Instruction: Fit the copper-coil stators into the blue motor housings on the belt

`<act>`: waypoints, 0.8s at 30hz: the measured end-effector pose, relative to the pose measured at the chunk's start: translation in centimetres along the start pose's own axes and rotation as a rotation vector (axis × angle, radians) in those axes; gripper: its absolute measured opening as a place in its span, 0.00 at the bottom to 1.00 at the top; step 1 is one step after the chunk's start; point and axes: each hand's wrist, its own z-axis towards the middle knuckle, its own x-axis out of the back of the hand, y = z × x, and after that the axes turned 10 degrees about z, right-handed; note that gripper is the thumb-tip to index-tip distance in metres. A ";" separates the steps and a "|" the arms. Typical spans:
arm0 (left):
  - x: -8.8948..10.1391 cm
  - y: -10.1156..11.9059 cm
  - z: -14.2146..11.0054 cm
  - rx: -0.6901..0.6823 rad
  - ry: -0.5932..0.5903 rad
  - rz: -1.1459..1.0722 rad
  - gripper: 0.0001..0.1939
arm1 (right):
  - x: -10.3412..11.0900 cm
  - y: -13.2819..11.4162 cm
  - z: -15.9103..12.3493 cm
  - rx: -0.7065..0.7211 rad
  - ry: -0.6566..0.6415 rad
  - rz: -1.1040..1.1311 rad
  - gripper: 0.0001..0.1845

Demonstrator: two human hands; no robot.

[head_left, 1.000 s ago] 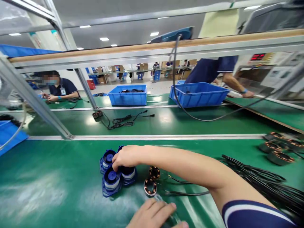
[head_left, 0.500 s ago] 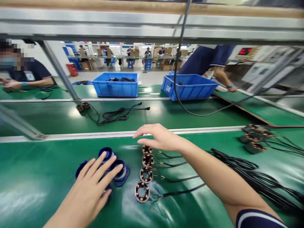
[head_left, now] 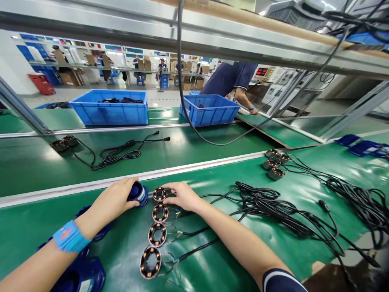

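Observation:
My left hand (head_left: 117, 196) curls over a dark blue plastic housing (head_left: 142, 195), its thumb on the near side. Just right of it, my right hand (head_left: 181, 196) has thumb and forefinger around the right side of the farthest copper-wound stator (head_left: 159, 194), which rests on the green surface. Nearer me, several more stators run in a row, among them one in the middle (head_left: 157, 234) and the closest one (head_left: 150, 262). Thin coloured leads join them to black cables (head_left: 197, 245). More blue housings (head_left: 80, 275) lie below my left forearm, partly hidden by it.
Coiled black cables (head_left: 270, 207) lie to the right, with another group of stators (head_left: 276, 173) behind. Past the white rail (head_left: 194, 169) are a stator pair (head_left: 70, 140) with cable and two blue bins (head_left: 111, 113) (head_left: 212, 110). A hanging cable (head_left: 180, 61) crosses the view; a co-worker (head_left: 231, 79) leans behind.
The view has swung right. My left hand has moved from above the cluster of blue housings to the far one, and my right hand has come down to the farthest stator.

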 end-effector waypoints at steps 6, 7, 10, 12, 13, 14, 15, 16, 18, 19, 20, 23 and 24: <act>-1.4 4.1 5.2 -0.025 0.003 -0.260 0.60 | 4.9 -2.6 -2.2 0.160 0.260 -0.030 0.32; -1.6 4.8 5.6 -0.034 -0.004 -0.303 0.66 | 5.3 -2.8 -2.4 0.175 0.286 -0.047 0.31; -2.0 6.4 6.1 -0.052 -0.013 -0.395 0.73 | 5.5 -3.1 -2.4 0.163 0.269 -0.083 0.31; -2.1 6.8 5.9 -0.039 -0.016 -0.436 0.74 | 5.0 -3.2 -2.1 0.152 0.219 -0.104 0.31; -2.1 6.8 5.8 -0.029 -0.017 -0.458 0.74 | 4.8 -3.4 -2.0 0.149 0.197 -0.125 0.31; -2.1 6.9 5.6 -0.020 -0.018 -0.480 0.74 | 4.6 -3.6 -1.9 0.145 0.177 -0.152 0.30; -2.2 6.9 5.5 -0.014 -0.017 -0.501 0.74 | 4.6 -3.8 -1.9 0.137 0.156 -0.187 0.30; -2.2 7.0 5.5 -0.011 -0.015 -0.516 0.73 | 4.6 -4.1 -2.0 0.122 0.130 -0.226 0.30; -2.5 7.2 5.4 -0.017 -0.009 -0.528 0.74 | 5.1 -4.4 -2.2 0.069 0.054 -0.296 0.28; -2.6 7.4 5.4 -0.023 -0.007 -0.529 0.75 | 5.3 -4.4 -2.4 0.046 0.009 -0.326 0.29; -2.8 7.5 5.4 -0.028 -0.007 -0.529 0.75 | 5.5 -4.3 -2.6 0.039 -0.033 -0.353 0.33; -2.7 7.4 5.3 -0.067 -0.023 -0.523 0.76 | 5.5 -3.5 -2.7 0.108 -0.050 -0.430 0.53; -2.4 7.1 5.1 -0.084 -0.031 -0.517 0.76 | 5.1 -3.2 -2.5 0.142 -0.016 -0.450 0.57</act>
